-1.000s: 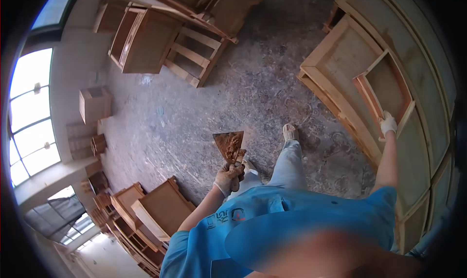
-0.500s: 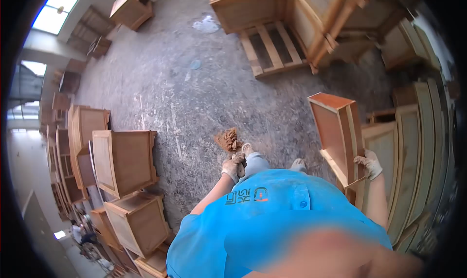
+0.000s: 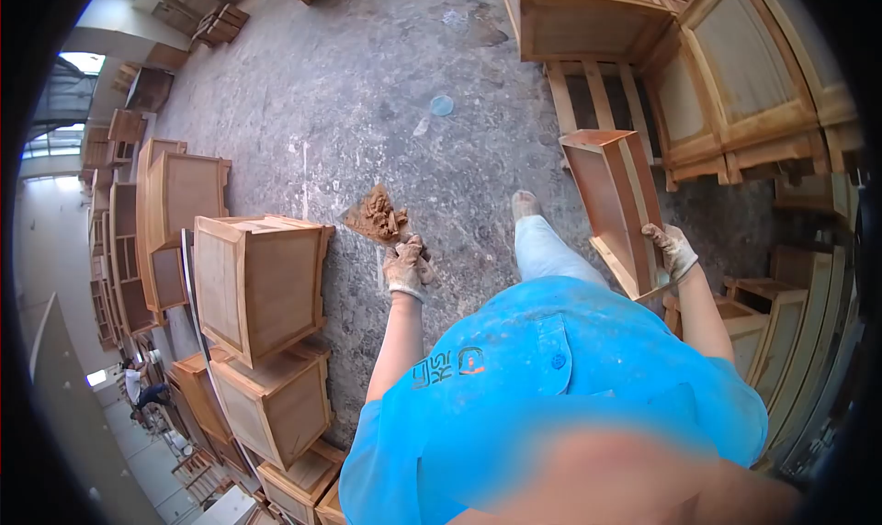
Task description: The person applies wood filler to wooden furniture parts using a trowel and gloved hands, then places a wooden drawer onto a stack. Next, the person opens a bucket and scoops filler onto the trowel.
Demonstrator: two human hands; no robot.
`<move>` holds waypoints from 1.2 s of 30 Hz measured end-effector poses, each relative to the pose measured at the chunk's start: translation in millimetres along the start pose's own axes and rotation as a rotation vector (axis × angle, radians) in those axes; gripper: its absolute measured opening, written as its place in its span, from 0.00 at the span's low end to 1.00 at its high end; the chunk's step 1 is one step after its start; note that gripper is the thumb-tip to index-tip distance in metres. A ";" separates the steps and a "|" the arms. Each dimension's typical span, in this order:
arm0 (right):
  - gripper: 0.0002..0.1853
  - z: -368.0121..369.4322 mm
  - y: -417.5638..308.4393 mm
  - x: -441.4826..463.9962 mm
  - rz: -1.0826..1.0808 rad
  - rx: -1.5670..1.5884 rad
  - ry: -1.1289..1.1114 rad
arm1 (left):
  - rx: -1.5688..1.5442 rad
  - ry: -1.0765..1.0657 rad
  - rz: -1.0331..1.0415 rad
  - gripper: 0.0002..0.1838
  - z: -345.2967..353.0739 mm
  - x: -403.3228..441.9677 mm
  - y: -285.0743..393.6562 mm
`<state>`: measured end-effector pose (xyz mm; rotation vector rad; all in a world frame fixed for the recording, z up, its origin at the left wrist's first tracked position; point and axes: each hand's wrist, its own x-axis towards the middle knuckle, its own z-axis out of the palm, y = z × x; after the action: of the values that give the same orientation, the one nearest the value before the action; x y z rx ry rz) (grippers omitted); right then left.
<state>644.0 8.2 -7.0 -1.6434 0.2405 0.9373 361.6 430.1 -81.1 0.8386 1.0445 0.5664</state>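
In my gloved left hand (image 3: pixel 406 266), the fingers are wrapped round the handle of a putty knife (image 3: pixel 353 218), mostly hidden by the grip. A lump of brown putty (image 3: pixel 378 214) covers most of its wide blade, which points forward over the floor. On the other side, my gloved right hand (image 3: pixel 673 249) grips the near end of a wooden drawer (image 3: pixel 602 194). The drawer hangs tilted beside my leg, its reddish-brown panel facing left. Both gloves are stained brown.
Wooden cabinets (image 3: pixel 285 291) line the left side. More cabinets (image 3: pixel 749 56) and a slatted wooden base (image 3: pixel 602 98) stand ahead on the right. A round pale blue disc (image 3: pixel 442 105) lies on the stained concrete floor (image 3: pixel 367 112). Another person (image 3: pixel 147 392) is far off at lower left.
I have stepped forward, and the cabinets have shifted in view. My left hand has moved out to the left with the putty knife. The drawer is still in my right hand.
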 end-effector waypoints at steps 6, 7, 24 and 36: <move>0.30 66.4 -83.0 156.8 0.180 -0.130 -0.025 | -0.034 0.221 -0.075 0.14 37.7 95.7 62.6; 0.32 79.6 -96.3 182.9 0.220 -0.152 -0.027 | -0.016 0.265 -0.152 0.14 46.1 105.8 84.8; 0.17 320.4 -333.7 462.8 0.255 -0.442 0.009 | -0.003 0.372 0.046 0.14 52.8 541.4 300.3; 0.18 405.2 -450.3 665.3 0.367 -0.243 0.162 | 0.221 -0.246 -0.096 0.11 418.9 901.4 463.9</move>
<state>1175.5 722.8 -135.3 -1.9421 0.5724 1.1429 1103.6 1237.7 -60.0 1.0185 0.9246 0.2610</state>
